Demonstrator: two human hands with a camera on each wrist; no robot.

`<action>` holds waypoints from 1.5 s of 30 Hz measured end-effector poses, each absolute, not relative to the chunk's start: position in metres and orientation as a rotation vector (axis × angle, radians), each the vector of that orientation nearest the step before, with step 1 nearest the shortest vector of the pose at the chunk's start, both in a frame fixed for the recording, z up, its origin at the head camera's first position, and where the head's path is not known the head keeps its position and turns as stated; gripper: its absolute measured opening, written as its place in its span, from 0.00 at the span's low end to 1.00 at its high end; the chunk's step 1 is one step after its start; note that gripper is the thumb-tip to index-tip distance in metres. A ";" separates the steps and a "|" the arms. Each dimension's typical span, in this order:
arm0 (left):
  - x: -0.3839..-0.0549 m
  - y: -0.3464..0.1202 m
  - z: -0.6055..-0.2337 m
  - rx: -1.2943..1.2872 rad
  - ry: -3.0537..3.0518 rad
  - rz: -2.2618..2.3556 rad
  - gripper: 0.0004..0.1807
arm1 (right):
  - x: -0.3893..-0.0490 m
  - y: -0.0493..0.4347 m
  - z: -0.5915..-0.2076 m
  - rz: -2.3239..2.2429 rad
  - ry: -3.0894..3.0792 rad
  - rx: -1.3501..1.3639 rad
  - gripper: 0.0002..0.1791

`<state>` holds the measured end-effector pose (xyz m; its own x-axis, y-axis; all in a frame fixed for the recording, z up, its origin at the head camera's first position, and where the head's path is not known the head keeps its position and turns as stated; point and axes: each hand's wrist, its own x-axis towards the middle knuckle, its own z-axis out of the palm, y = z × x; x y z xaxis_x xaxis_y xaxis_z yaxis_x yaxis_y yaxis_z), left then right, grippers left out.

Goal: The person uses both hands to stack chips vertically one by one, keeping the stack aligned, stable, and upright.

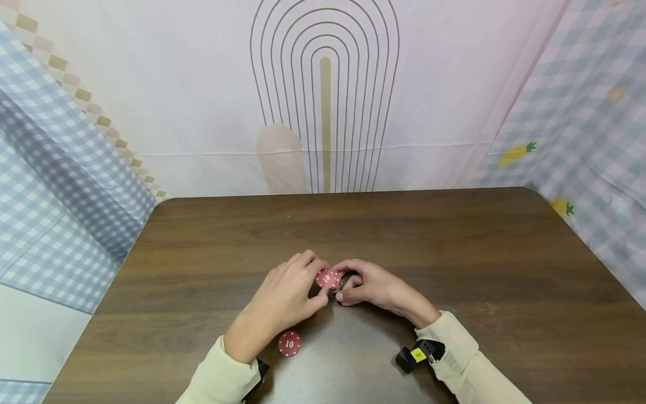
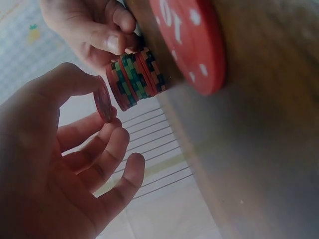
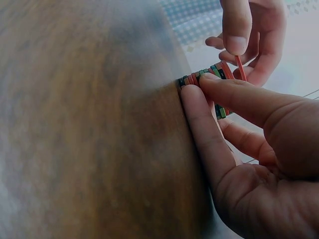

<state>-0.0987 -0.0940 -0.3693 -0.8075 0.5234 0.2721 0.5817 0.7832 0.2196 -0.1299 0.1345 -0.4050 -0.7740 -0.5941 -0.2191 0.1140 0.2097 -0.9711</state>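
My left hand (image 1: 285,294) pinches a red poker chip (image 1: 327,279) marked 10 between thumb and fingers. In the left wrist view this chip is tilted, a small gap from the top of a stack of poker chips (image 2: 135,79) with red, green and black edges. My right hand (image 1: 378,290) curls thumb and fingers round that stack, which stands on the table; in the right wrist view its fingertips (image 3: 192,94) lie against the chips low down. Another red chip (image 1: 289,344) marked 10 lies flat on the table near my left wrist.
The dark wood table (image 1: 454,241) has rounded far corners. Behind it hangs a white cloth (image 1: 212,84) with arch lines, and checked cloths (image 1: 65,168) hang at both sides. A black wrist device (image 1: 421,354) sits at my right cuff.
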 end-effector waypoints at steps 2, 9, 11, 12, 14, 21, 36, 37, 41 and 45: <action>-0.098 -0.094 -0.370 -0.862 -2.784 -0.436 0.18 | -0.130 0.134 -0.405 -1.616 1.916 -0.439 0.31; -0.097 -0.094 -0.373 -0.854 -2.780 -0.445 0.17 | -0.129 0.132 -0.405 -1.602 1.941 -0.446 0.32; -0.097 -0.093 -0.374 -0.858 -2.778 -0.442 0.17 | -0.129 0.133 -0.405 -1.601 1.942 -0.445 0.32; -0.097 -0.093 -0.374 -0.859 -2.776 -0.441 0.17 | -0.129 0.133 -0.405 -1.602 1.939 -0.444 0.32; -0.097 -0.093 -0.374 -0.859 -2.771 -0.446 0.17 | -0.128 0.133 -0.405 -1.607 1.931 -0.439 0.32; -0.097 -0.092 -0.375 -0.865 -2.776 -0.447 0.17 | -0.128 0.133 -0.406 -1.612 1.920 -0.436 0.31; -0.098 -0.095 -0.363 -0.875 -2.759 -0.420 0.18 | -0.131 0.135 -0.405 -1.619 1.902 -0.445 0.31; -0.098 -0.096 -0.360 -0.875 -2.758 -0.422 0.18 | -0.131 0.135 -0.405 -1.623 1.898 -0.447 0.31; -0.096 -0.100 -0.350 -0.867 -2.759 -0.397 0.17 | -0.131 0.134 -0.406 -1.634 1.889 -0.441 0.30; -0.093 -0.106 -0.339 -0.865 -2.777 -0.354 0.14 | -0.132 0.134 -0.407 -1.639 1.885 -0.438 0.30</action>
<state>-0.0925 -0.1055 -0.3391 -0.8052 0.5283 0.2695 0.5790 0.7986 0.1645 -0.1315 0.1336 -0.4066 -0.7681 -0.6015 -0.2196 0.1340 0.1843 -0.9737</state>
